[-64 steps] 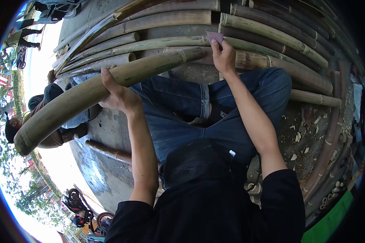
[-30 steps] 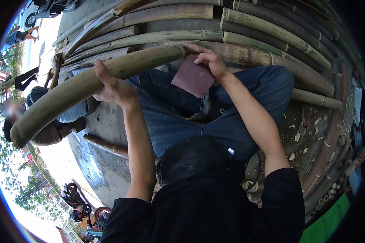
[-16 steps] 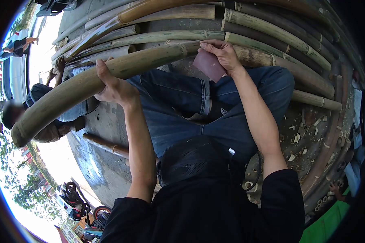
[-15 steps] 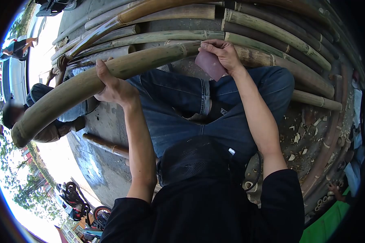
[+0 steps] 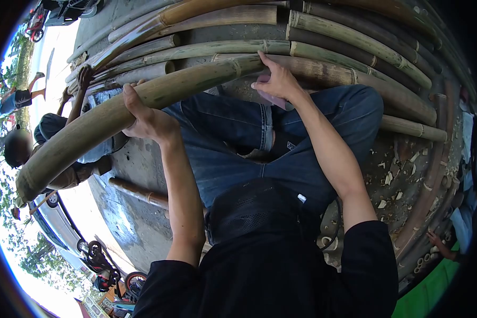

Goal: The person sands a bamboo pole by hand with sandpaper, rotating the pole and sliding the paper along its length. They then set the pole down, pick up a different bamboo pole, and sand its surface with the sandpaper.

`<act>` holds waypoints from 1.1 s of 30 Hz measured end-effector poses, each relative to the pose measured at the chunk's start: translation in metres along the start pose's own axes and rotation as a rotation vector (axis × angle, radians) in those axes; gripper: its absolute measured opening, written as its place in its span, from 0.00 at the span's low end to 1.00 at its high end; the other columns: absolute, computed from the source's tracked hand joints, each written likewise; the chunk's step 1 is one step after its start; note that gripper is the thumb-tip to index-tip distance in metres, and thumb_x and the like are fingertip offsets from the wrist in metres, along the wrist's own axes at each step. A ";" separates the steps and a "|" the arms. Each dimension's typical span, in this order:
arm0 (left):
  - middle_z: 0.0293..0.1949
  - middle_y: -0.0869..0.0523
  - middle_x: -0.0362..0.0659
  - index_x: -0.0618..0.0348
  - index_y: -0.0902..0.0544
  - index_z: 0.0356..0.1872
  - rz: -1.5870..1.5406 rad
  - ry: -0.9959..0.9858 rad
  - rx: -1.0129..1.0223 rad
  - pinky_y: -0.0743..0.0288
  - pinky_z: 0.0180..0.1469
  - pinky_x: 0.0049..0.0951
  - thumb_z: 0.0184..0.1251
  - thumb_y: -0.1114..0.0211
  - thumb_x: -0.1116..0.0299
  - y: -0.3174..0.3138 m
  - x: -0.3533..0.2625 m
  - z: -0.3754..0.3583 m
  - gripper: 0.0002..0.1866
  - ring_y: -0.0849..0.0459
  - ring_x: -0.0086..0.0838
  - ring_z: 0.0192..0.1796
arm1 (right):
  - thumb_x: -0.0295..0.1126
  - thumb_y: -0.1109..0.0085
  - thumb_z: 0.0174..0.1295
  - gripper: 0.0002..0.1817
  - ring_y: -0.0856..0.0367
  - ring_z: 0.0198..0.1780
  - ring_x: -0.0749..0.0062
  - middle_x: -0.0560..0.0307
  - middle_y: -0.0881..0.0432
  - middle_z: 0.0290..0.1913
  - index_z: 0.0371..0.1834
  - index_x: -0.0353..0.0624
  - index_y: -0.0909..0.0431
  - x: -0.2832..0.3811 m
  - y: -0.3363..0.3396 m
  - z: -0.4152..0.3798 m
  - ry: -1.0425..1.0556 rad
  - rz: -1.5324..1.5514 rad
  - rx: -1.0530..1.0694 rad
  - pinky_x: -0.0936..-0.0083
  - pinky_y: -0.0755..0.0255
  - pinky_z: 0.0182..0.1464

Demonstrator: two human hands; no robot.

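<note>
A thick greenish bamboo pole (image 5: pixel 191 82) slants across my lap, its near end at the far left and its thinner end by my right hand. My left hand (image 5: pixel 149 119) is wrapped round the pole's underside near the middle, thumb up along its side. At the thin end, my right hand (image 5: pixel 282 84) has its index finger stretched out against the tip. A purplish sheet of sandpaper (image 5: pixel 273 99) is held in that hand, partly hidden by the palm and fingers.
Several bamboo poles (image 5: pixel 355 42) lie in rows beyond my knees. A shorter brown bamboo piece (image 5: pixel 138 192) rests on the concrete at left. Another person (image 5: pixel 58 135) sits at left, a hand on a glossy pole. Pale chips (image 5: pixel 388 178) litter the ground at right.
My right hand has turned over, its index finger now extended to the pole's end and the sandpaper tucked lower and more hidden. My left hand keeps its hold.
</note>
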State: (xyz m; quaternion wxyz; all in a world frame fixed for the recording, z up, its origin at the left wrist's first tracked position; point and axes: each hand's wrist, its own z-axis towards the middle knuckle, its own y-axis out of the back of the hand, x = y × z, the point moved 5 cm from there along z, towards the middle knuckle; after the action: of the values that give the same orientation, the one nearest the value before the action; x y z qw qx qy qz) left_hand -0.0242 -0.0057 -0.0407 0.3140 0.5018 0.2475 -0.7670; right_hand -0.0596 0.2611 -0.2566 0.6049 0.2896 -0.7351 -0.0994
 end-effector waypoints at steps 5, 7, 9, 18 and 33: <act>0.40 0.12 0.55 0.73 0.19 0.45 -0.013 -0.012 0.013 0.13 0.51 0.37 0.73 0.30 0.54 0.001 0.001 -0.002 0.24 0.10 0.37 0.44 | 0.43 0.20 0.51 0.58 0.15 0.65 0.50 0.36 0.16 0.66 0.87 0.54 0.42 0.020 -0.010 -0.005 0.113 0.039 -0.022 0.64 0.24 0.69; 0.40 0.11 0.54 0.72 0.17 0.43 -0.021 -0.019 0.018 0.14 0.50 0.36 0.73 0.31 0.55 0.000 0.001 -0.003 0.23 0.11 0.36 0.43 | 0.43 0.19 0.50 0.58 0.19 0.69 0.46 0.35 0.19 0.69 0.87 0.55 0.42 0.032 -0.013 -0.010 0.192 0.120 -0.006 0.62 0.26 0.71; 0.38 0.11 0.53 0.71 0.16 0.40 -0.018 -0.050 0.012 0.15 0.50 0.37 0.73 0.31 0.56 -0.002 -0.001 -0.004 0.21 0.11 0.35 0.42 | 0.42 0.20 0.52 0.56 0.20 0.70 0.49 0.38 0.20 0.70 0.87 0.54 0.41 0.039 -0.011 -0.014 0.205 0.213 0.022 0.63 0.29 0.73; 0.42 0.13 0.51 0.68 0.18 0.45 -0.061 0.021 0.085 0.16 0.53 0.40 0.73 0.31 0.57 0.005 0.007 -0.003 0.19 0.13 0.35 0.45 | 0.35 0.38 0.72 0.31 0.22 0.63 0.79 0.58 0.18 0.67 0.78 0.41 0.26 0.032 0.018 -0.008 0.016 1.103 0.335 0.81 0.33 0.70; 0.48 0.15 0.49 0.61 0.25 0.55 -0.235 0.057 0.232 0.22 0.64 0.44 0.66 0.32 0.59 0.019 0.031 0.004 0.22 0.15 0.38 0.53 | 0.44 0.24 0.67 0.19 0.13 0.37 0.79 0.62 0.11 0.37 0.52 0.44 0.11 -0.005 0.031 0.008 -0.033 1.147 0.161 0.78 0.19 0.41</act>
State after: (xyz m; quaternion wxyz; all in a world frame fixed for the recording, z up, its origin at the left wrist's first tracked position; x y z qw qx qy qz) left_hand -0.0219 -0.0286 -0.0694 0.1547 0.5239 0.2231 -0.8073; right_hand -0.0764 0.2872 -0.2470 0.5265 -0.1116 -0.7890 0.2962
